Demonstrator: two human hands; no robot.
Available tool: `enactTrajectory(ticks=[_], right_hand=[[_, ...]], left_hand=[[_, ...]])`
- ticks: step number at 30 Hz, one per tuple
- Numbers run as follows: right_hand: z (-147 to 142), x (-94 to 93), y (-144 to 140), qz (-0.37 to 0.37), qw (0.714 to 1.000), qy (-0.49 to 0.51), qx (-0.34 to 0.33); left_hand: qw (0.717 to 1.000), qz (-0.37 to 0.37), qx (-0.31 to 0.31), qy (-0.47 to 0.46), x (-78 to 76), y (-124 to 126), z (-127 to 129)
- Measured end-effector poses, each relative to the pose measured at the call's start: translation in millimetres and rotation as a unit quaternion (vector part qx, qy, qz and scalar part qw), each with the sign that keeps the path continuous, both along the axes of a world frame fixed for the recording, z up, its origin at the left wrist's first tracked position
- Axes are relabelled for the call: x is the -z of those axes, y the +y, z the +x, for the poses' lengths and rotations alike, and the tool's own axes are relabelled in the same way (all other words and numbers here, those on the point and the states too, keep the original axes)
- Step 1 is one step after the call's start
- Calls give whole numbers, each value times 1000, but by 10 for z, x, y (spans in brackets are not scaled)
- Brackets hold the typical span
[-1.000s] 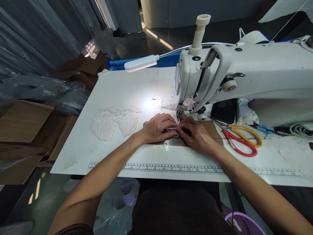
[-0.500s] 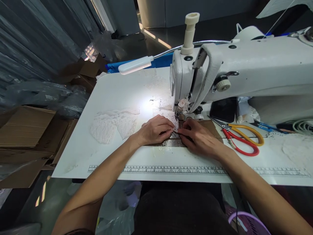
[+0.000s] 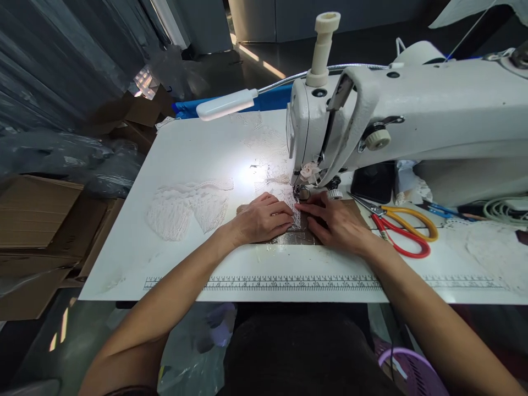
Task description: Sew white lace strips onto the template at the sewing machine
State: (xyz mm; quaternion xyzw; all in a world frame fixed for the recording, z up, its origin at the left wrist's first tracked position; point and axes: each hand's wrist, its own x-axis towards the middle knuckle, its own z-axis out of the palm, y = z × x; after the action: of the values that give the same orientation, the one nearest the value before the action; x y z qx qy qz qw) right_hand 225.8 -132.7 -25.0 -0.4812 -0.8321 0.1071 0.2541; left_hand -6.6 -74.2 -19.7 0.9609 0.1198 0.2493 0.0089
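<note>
A strip of white lace point(image 3: 296, 218) runs under the presser foot of the white sewing machine point(image 3: 322, 121), over a brown plate point(image 3: 307, 237). My left hand point(image 3: 270, 218) lies flat on the left side of the lace, its fingers stretched toward the needle area. From the right, my right hand point(image 3: 336, 223) rests on the brown plate, index fingertip on the lace edge and fingers spread. Neither hand grips anything visible. Just behind them is a pale fabric rose point(image 3: 309, 171) on the machine head.
White lace pieces point(image 3: 187, 209) lie left on the white table point(image 3: 124, 247). Scissors with red and yellow handles point(image 3: 398, 225) and a dark phone-like object point(image 3: 373, 181) are at right. A lit lamp point(image 3: 226, 104) hangs above; a printed ruler point(image 3: 264, 284) lines the front edge.
My fingertips were pinched together at the lace; now they have parted. My left hand has flattened onto the lace, and my right fingers have straightened. The view has shifted slightly.
</note>
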Motion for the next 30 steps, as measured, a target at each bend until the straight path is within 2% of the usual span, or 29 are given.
enactTrajectory(ticks=[10, 17, 22, 30], right_hand=[[9, 34, -1, -2, 1000, 16, -10], [25, 24, -2, 25, 999, -19, -25], [-1, 33, -12, 25, 999, -25, -19], [-135, -44, -14, 14, 989, -134, 54]], left_hand=[[997, 70, 0, 13, -41, -49, 12], [994, 13, -5, 106, -148, -115, 4], [994, -4, -8, 111, -153, -58, 30], [994, -23, -24, 104, -124, -20, -1]])
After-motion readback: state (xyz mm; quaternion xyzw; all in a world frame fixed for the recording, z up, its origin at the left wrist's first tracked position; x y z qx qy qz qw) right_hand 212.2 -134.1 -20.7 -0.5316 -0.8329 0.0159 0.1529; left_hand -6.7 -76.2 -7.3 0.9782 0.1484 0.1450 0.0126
